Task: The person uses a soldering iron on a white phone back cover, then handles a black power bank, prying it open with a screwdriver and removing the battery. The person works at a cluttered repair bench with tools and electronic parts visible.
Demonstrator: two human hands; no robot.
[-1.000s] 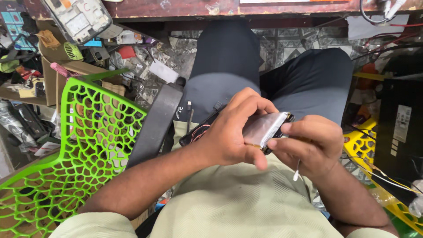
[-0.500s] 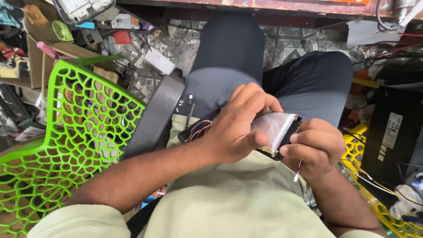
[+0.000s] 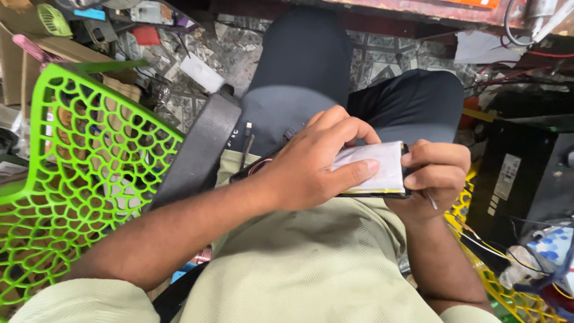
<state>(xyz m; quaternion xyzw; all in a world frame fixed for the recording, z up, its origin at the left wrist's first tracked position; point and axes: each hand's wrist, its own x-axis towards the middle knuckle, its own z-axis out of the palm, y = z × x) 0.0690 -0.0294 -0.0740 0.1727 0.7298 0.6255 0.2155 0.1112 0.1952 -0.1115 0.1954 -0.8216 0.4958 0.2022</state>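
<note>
The fingers of the left hand [image 3: 311, 170] lie flat across a silvery flat battery pack [image 3: 373, 167] seated in the open back of a dark phone [image 3: 382, 192], the thumb stretched along its lower edge and the fingertips curled over the top. The right hand [image 3: 433, 176] grips the phone's far end, fingers wrapped closed around it, with a thin white stick [image 3: 431, 200] poking out below the palm. The phone sits over the person's lap, above a pale green shirt [image 3: 311, 269] and dark trousers [image 3: 305, 66]. Compared with 1 second ago, the phone has turned from a tilted angle to lie nearly level, and the left hand has slid further over the pack, so more of the silvery face shows; this suggests pressing or seating the pack rather than lifting it. A wide dark strap [image 3: 197, 155] runs along the left leg. To the left stands a bright green lattice chair [image 3: 72, 179]; a black box [image 3: 520, 179] sits at right on the tiled floor [image 3: 388, 60].
</note>
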